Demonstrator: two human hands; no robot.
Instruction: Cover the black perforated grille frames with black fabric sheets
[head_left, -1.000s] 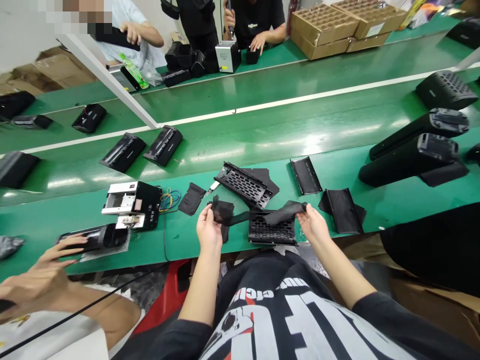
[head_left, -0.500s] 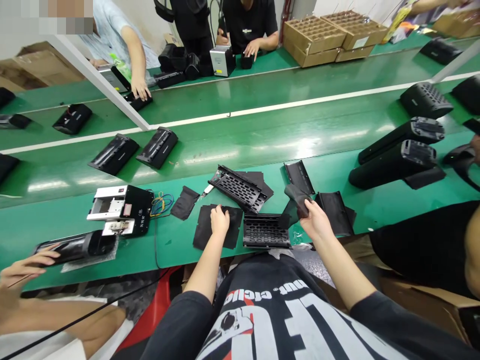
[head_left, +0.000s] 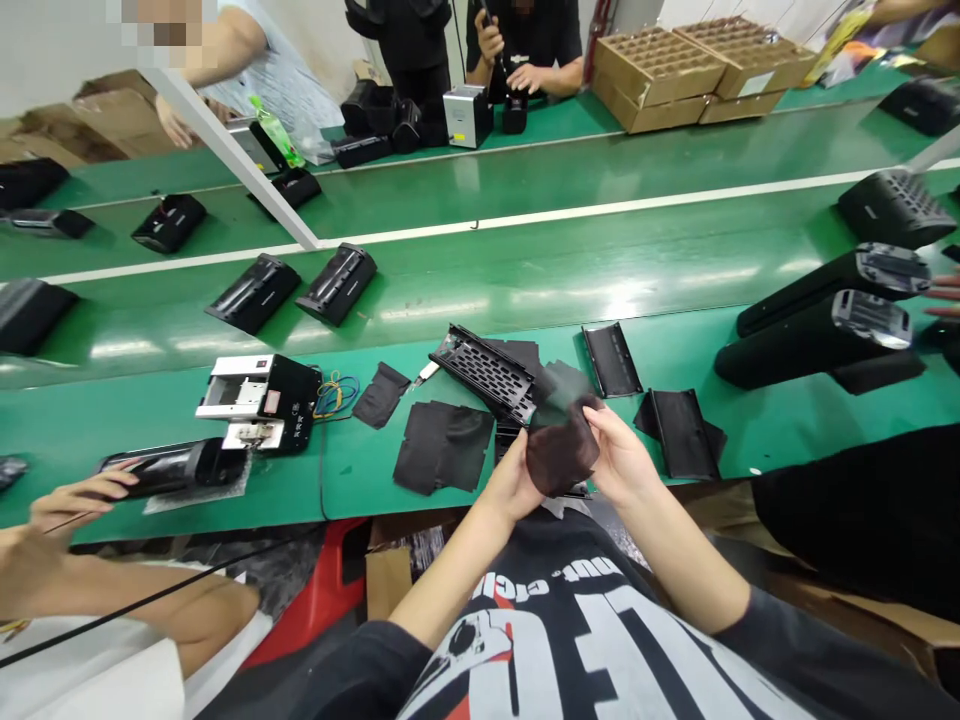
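A thin, see-through black mesh sheet (head_left: pixel 562 450) is held up between my two hands, just in front of my chest. My left hand (head_left: pixel 516 480) pinches its left edge, and my right hand (head_left: pixel 621 450) grips its right upper edge. Behind the sheet lies a slotted black panel (head_left: pixel 504 446), mostly covered by it. Another slotted black panel (head_left: pixel 491 372) rests at a slant further back, on a dark sheet. To the left, flat black mesh sheets (head_left: pixel 442 448) lie on the green table (head_left: pixel 352 480), with a smaller crumpled black piece (head_left: pixel 381 394) beyond them.
Black curved panels (head_left: pixel 684 432) lie to my right, near tall black housings (head_left: pixel 817 340). A black-and-white machine (head_left: pixel 259 400) with coiled wires stands left, beside a co-worker's hand (head_left: pixel 82 500). Black speaker-like housings (head_left: pixel 337 284) sit on the green belt. Co-workers are across it.
My left hand has left the flat sheets and moved right to take the mesh sheet's other edge. My right hand has brought that sheet inward, spread in front of me.
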